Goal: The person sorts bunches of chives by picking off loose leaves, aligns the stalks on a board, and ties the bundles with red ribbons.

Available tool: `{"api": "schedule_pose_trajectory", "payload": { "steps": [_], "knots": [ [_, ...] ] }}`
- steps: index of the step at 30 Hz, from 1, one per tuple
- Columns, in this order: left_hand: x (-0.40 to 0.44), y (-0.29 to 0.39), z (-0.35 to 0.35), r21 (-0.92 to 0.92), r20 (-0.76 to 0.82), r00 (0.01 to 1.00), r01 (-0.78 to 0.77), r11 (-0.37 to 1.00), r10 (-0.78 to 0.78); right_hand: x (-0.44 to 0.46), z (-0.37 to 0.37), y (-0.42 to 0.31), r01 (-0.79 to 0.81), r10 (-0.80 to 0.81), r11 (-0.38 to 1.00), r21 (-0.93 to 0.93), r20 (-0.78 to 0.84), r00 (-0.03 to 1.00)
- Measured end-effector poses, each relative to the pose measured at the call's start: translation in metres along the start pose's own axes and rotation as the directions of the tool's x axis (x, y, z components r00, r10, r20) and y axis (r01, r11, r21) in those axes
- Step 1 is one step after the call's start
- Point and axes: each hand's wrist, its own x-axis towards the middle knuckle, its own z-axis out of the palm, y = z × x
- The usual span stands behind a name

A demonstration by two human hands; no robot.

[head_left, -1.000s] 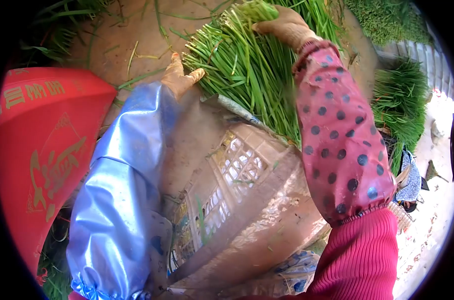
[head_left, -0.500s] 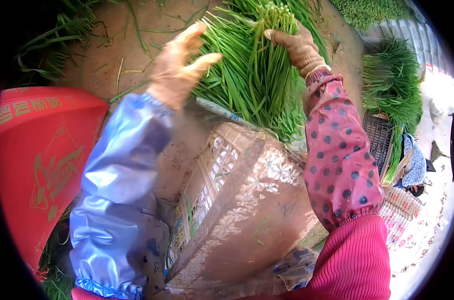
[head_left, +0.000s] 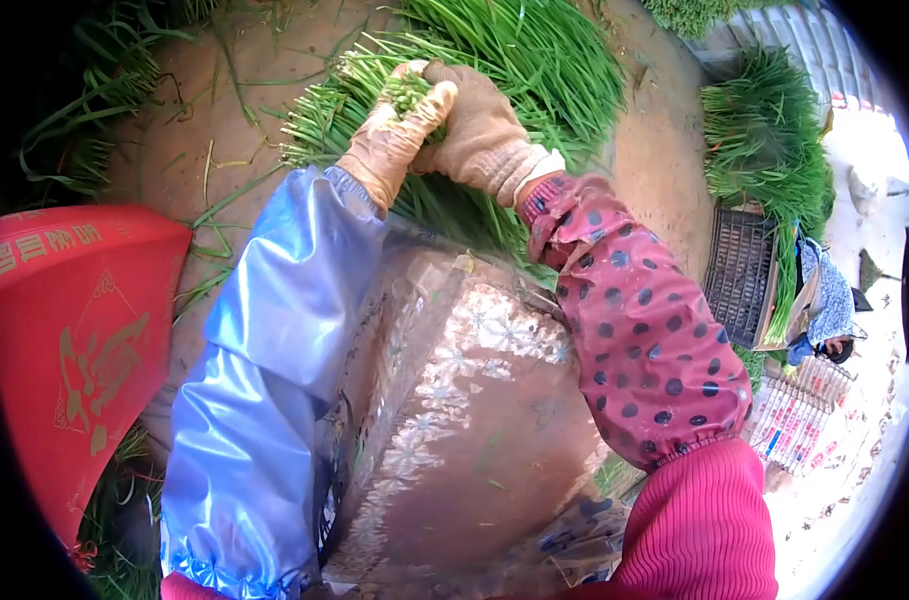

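Note:
My left hand (head_left: pixel 389 140), in a pale rubbery glove, is closed round the cut ends of a bunch of chives (head_left: pixel 405 93). Pressed against it from the other side, my right hand (head_left: pixel 479 125) in a brown knitted glove grips the same bunch. Its leaves hang partly out of sight below my wrists. Behind both hands lies a larger pile of chives (head_left: pixel 534 55), its pale stem ends to the left. Nearer to me stands a crate covered with a wet, flower-patterned sheet (head_left: pixel 504 440).
A red umbrella-like cover (head_left: pixel 94 330) with gold print is at the left. On the right are stacked greens (head_left: pixel 769 140), a dark plastic basket (head_left: pixel 742 275) and a person in a blue patterned garment (head_left: pixel 826 295). Loose leaves lie on the muddy ground (head_left: pixel 224 130).
My right hand has moved left and down with the bunch. My left hand, apart and open before, has closed on the stem ends beside it.

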Motion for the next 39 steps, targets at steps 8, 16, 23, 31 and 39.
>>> {"api": "schedule_pose_trajectory", "payload": {
  "steps": [8,16,23,31,39],
  "knots": [
    [-0.019,0.024,-0.023,0.265,0.240,0.964,0.046,0.963,-0.112,-0.012,0.020,0.017,0.246,-0.159,0.934,0.261,-0.313,0.936],
    [0.023,0.002,-0.028,0.245,-0.090,0.962,-0.231,0.942,0.259,-0.027,0.015,0.018,0.247,-0.180,0.902,0.353,-0.213,0.960],
    [0.076,-0.040,-0.068,0.186,-0.053,0.991,-0.113,0.976,0.125,-0.043,0.007,0.011,0.306,-0.313,0.876,0.373,-0.043,0.949],
    [-0.010,0.008,-0.007,0.013,0.085,0.991,-0.104,0.994,0.103,-0.030,0.004,0.013,0.423,-0.339,0.880,0.215,-0.339,0.878],
    [0.009,0.045,-0.073,0.596,0.096,0.971,-0.231,0.769,0.217,-0.038,-0.056,0.005,-0.156,0.171,0.959,0.236,-0.045,0.984]
  ]
}}
